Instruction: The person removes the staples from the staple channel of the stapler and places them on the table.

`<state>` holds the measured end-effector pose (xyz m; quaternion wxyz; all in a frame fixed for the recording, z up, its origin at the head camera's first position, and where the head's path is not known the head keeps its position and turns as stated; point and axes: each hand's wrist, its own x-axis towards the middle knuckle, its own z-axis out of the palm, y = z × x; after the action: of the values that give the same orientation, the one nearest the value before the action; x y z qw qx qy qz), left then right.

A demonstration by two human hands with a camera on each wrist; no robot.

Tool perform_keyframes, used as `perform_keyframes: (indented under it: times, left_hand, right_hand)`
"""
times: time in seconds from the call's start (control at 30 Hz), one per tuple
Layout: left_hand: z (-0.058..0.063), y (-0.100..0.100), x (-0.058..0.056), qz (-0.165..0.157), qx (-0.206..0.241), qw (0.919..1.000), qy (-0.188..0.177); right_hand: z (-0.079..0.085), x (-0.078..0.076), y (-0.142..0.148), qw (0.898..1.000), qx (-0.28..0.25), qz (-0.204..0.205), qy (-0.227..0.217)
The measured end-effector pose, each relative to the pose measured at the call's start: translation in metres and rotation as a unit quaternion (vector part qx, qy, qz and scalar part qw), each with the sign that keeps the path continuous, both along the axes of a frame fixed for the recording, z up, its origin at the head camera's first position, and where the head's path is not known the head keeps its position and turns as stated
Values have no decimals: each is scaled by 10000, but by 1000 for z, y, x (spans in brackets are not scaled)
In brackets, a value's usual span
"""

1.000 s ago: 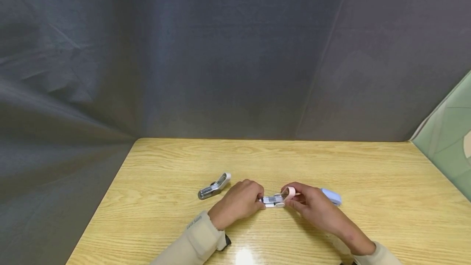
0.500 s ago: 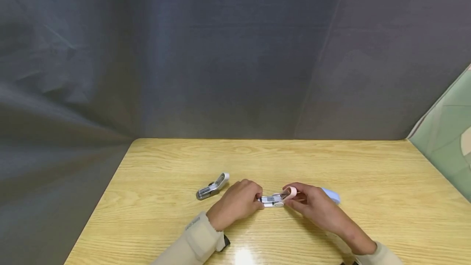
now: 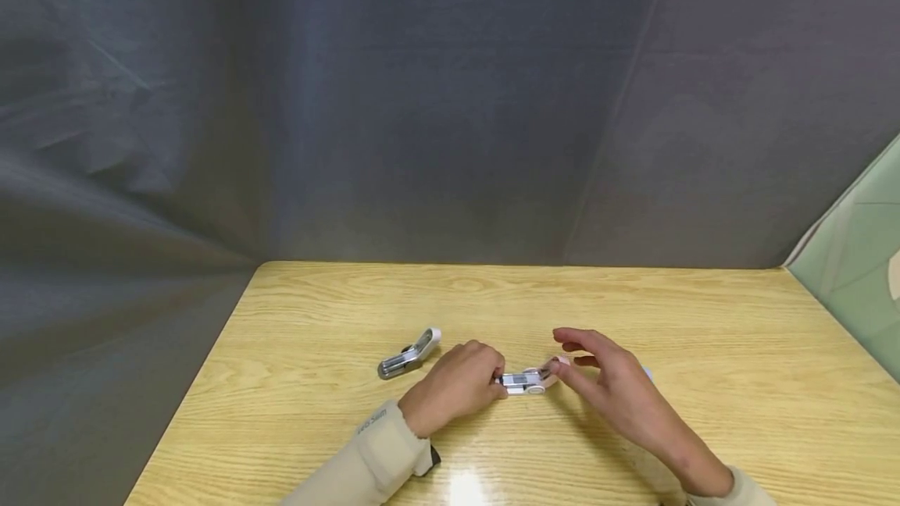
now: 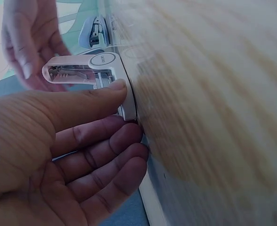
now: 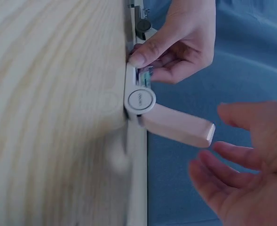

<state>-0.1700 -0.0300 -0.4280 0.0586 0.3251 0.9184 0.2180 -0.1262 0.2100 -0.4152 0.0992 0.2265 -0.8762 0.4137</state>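
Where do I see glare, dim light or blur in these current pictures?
Head view: bright glare at bottom centre on the yellow wood-grain tabletop; left wrist view: dim light, nearest part of the tabletop out of focus, open pink-and-white plastic stapler sharper; right wrist view: a smeared pale patch on the tabletop, low and left of centre, cause unclear.

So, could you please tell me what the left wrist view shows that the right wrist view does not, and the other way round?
Only the left wrist view: the blue stapler farther along, and the spring inside the raised lid of the pink-and-white stapler.

Only the right wrist view: the grey stapler, partly hidden behind the left hand, and the broad outer face of the pink lid.

Both: the pink-and-white stapler with its round hinge, the left hand gripping its front end, the right hand near its lid, and the wooden table.
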Motion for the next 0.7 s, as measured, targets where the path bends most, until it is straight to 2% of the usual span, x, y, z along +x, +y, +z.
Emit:
perform_keyframes:
  times: [0.13, 0.27, 0.37, 0.5, 0.7]
  left_hand:
    - [-1, 1, 0, -11, 52, 10000, -40]
    - [-1, 0, -1, -27, 79, 10000, -7]
    - [-1, 0, -1, -21, 66, 10000, 23]
    - [0, 0, -1, -29, 72, 10000, 5]
    - [0, 0, 0, -87, 93, 9999, 43]
  right_hand:
    - [6, 0, -4, 9964, 221, -234, 790]
    - [11, 1, -10, 9947, 75, -210, 1004]
    - [14, 2, -15, 9962, -87, -53, 859]
    - [13, 4, -21, 9986, -260, 190, 415]
    - [9, 2, -26, 9991, -238, 295, -201]
